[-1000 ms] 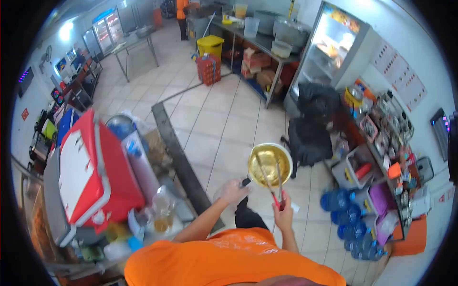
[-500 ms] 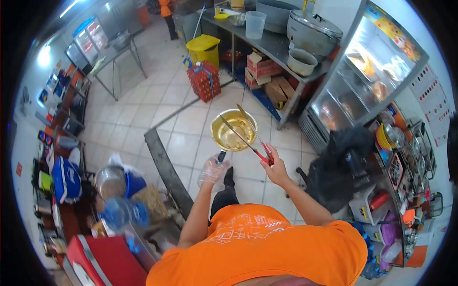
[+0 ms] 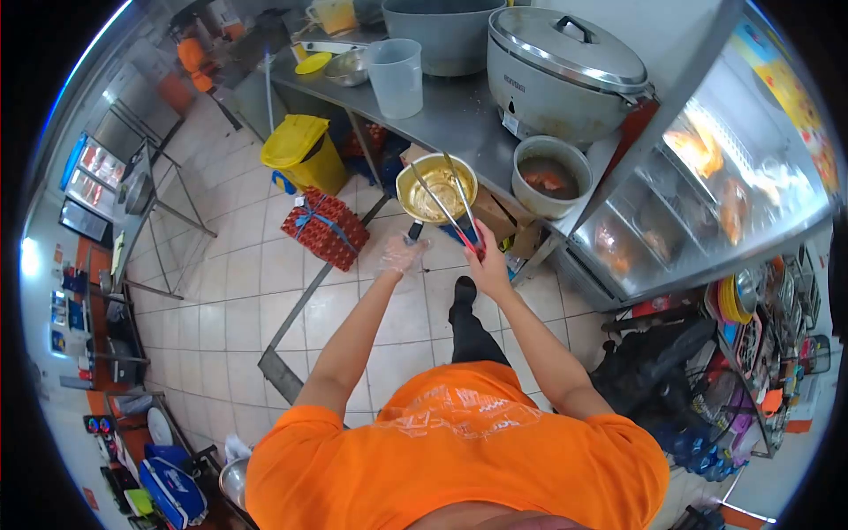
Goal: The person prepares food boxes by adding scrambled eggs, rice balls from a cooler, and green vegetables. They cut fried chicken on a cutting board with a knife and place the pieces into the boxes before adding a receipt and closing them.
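My left hand [image 3: 404,253], in a clear plastic glove, is closed round the black handle [image 3: 415,230] of a small yellowish pan [image 3: 424,208]. Brownish residue shows on the pan's inside. Red-handled metal tongs [image 3: 461,231] are in my right hand [image 3: 488,262], and their long arms reach over the pan's bowl. Both hands are out in front of my body, above the tiled floor, with the pan near the front edge of the metal table.
The metal table [image 3: 459,115] bears a large lidded cooker [image 3: 556,79], a pot of dark liquid [image 3: 552,181] and a clear jug [image 3: 396,84]. A glass-door fridge [image 3: 636,221] stands right. A yellow bin [image 3: 309,159] and red wrapped box [image 3: 327,231] are left. Far off is a person in orange [image 3: 192,57].
My view has moved forward, nearer the metal table and fridge. The pan and tongs have come along in my hands, and the pot's dark contents now show.
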`<state>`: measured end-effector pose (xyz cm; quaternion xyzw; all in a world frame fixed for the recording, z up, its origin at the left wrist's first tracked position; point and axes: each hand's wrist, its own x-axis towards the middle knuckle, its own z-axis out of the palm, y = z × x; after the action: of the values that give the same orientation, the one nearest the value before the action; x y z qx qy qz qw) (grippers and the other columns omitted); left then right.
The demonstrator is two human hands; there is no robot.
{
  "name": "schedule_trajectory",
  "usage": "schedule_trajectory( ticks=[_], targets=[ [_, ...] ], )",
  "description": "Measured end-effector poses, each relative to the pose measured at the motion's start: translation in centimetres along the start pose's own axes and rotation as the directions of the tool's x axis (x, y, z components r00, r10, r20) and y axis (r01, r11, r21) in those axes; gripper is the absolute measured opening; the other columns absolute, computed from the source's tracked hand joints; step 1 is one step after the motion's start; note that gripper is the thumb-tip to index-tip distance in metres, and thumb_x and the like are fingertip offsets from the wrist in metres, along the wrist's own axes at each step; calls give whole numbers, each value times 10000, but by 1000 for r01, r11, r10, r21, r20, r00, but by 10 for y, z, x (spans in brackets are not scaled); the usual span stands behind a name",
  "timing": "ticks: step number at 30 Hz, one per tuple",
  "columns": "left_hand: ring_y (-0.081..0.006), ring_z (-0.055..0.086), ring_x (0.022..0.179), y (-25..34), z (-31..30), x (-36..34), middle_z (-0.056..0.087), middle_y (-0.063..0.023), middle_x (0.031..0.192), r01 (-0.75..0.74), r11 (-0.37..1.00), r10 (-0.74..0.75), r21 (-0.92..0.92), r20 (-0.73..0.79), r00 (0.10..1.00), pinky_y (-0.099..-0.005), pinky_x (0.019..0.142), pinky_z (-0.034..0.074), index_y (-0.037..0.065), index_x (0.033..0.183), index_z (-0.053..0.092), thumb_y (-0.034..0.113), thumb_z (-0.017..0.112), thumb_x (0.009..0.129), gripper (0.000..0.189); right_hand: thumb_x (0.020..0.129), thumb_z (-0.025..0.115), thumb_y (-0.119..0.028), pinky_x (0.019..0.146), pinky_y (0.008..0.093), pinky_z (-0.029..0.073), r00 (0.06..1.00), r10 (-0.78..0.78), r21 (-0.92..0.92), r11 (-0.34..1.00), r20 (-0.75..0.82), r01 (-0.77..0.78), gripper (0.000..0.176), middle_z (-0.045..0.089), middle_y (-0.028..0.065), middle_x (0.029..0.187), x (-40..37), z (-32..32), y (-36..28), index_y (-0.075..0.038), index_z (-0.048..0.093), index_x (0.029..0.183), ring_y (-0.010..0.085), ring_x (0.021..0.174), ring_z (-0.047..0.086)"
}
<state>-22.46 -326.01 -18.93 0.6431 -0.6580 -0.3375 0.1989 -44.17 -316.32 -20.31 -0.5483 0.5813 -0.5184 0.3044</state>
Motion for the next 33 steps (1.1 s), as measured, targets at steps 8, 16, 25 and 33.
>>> schedule_trajectory(
  ticks=[8,16,25,33],
  targets=[
    [-352,718,873,14,71,236,742,-198,912,-35,980,49,-194,65,997,-446,795,547,71,1069,751,472,817,691,555,946,678,-239,790,376,533,993,106,-167,980,-45,-112,650,690,163,1033,214,29,64,-120,386,1514,254,831,678],
    [-346,711,927,51,33,329,733,-196,976,-49,983,116,-174,400,909,-416,835,540,8,1215,668,545,786,751,720,908,734,-284,727,386,548,931,325,-186,917,-169,-354,769,702,132,905,301,38,92,-125,335,1546,256,757,693],
    [-354,689,961,34,10,377,686,-189,1193,-114,989,148,-94,631,762,-437,866,540,-9,1459,453,579,628,931,809,881,763,-281,886,415,522,822,404,-199,838,-401,-508,808,633,196,1152,293,49,59,-59,342,1534,322,998,645],
    [-379,572,1201,161,-91,293,458,-261,1467,-728,658,753,-193,203,626,-510,1034,435,-31,1569,222,637,519,956,953,877,732,-112,956,433,502,817,80,-319,895,-571,-311,417,579,212,1250,234,40,-14,-40,599,1265,393,1131,585]
  ],
)
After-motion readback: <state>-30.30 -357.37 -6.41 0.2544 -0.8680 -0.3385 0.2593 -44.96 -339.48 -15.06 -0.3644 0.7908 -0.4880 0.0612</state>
